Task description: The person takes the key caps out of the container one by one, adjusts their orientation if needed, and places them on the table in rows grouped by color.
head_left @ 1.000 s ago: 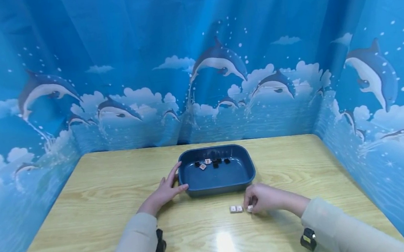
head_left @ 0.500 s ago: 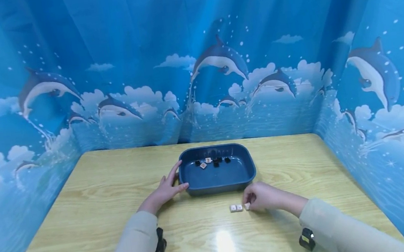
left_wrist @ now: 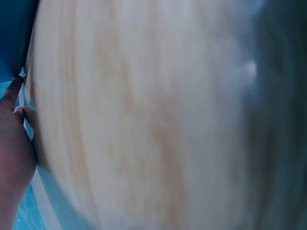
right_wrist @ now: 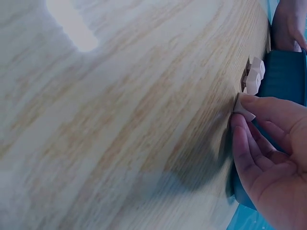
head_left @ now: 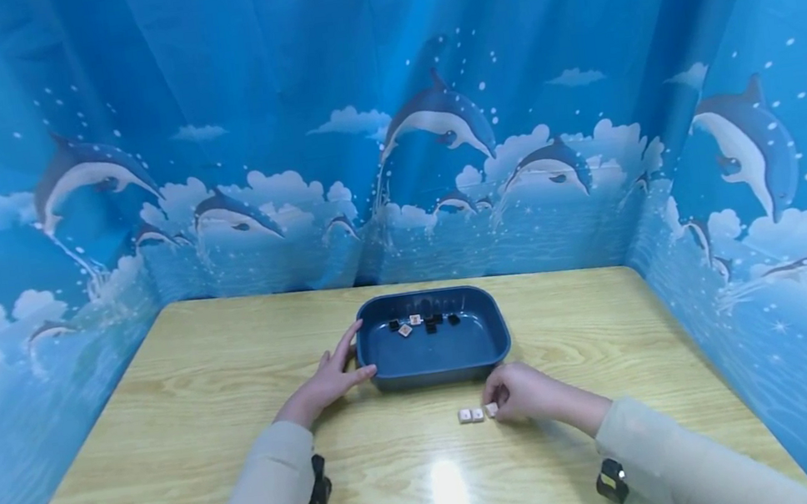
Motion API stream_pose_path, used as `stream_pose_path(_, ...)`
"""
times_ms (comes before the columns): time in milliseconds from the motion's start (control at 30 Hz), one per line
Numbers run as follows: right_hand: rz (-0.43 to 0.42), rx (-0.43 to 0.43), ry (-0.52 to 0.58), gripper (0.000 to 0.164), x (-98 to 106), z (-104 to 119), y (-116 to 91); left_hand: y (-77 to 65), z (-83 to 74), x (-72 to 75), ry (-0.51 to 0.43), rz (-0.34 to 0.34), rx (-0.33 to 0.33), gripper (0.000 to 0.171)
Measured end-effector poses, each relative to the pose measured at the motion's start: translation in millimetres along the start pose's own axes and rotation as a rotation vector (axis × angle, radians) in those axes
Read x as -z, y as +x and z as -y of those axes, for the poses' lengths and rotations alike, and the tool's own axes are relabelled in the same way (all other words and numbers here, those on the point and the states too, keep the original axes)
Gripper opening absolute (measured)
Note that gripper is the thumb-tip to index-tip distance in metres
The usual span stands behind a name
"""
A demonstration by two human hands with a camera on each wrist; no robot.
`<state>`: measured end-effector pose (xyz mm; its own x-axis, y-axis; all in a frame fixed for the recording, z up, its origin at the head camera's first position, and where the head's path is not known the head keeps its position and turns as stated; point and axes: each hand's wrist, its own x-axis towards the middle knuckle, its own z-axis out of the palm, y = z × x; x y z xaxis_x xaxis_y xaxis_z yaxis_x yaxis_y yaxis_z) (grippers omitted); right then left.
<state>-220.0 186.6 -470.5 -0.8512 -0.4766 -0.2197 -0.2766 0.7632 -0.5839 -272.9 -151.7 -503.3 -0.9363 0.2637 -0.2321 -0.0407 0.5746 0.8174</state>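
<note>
My right hand (head_left: 525,392) pinches a white keycap (right_wrist: 243,108) between thumb and fingers, low over the tabletop. Just left of it, two white keycaps (head_left: 471,416) stand side by side in a row, a small gap from the pinched one. My left hand (head_left: 325,389) lies at the left end of a dark blue tray (head_left: 430,379), thumb and fingers spread and touching its rim. Inside the tray are two white keycaps (head_left: 410,325) and several black keycaps (head_left: 431,327), gathered toward its back wall. The left wrist view catches only part of the left hand (left_wrist: 14,148).
The wooden table (head_left: 221,367) carries the tray near its far middle. A blue curtain (head_left: 246,137) printed with dolphins encloses the back and both sides. A bright reflection lies on the table's front part. Each wrist bears a black camera.
My right hand has moved slightly left, bringing the pinched keycap nearer the two in the row and turning it. The left hand keeps its place at the tray.
</note>
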Motion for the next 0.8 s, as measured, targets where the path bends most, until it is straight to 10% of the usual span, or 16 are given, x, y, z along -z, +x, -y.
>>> stream_pose_path(800, 0.000, 0.056, -0.055, 0.012, -2.8, 0.8, -2.1, 0.3, 2.0, -0.1, -0.007, 0.012, 0.009, 0.086)
